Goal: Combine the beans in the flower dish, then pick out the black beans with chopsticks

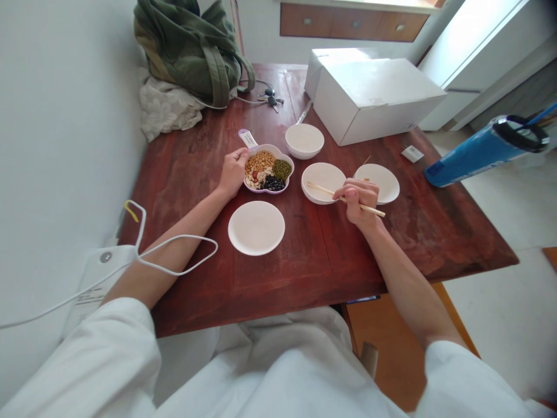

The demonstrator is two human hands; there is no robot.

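My left hand [234, 172] pinches the left edge of a flower-shaped dish [266, 192] with a lilac rim. Tan soybeans [261, 161], green mung beans [282, 169], black beans [275, 184] and pale peanut-like pieces [256, 179] lie in its sections. Wooden chopsticks [321, 188] are gripped in my right hand [360, 200], their tips over the middle white bowl [317, 173]. My right hand partly covers the right white bowl [388, 183], where a few small tan bits show. Closest to me sits a white plate [256, 227], with nothing visible on it.
Behind the middle bowl stands another white bowl [304, 140]. Farther back are a white box [369, 98], keys [272, 101] and a green bag [191, 52]. To the right lie a white charger [412, 153] and a blue tumbler [478, 152]. A white cable [183, 237] crosses near my left forearm.
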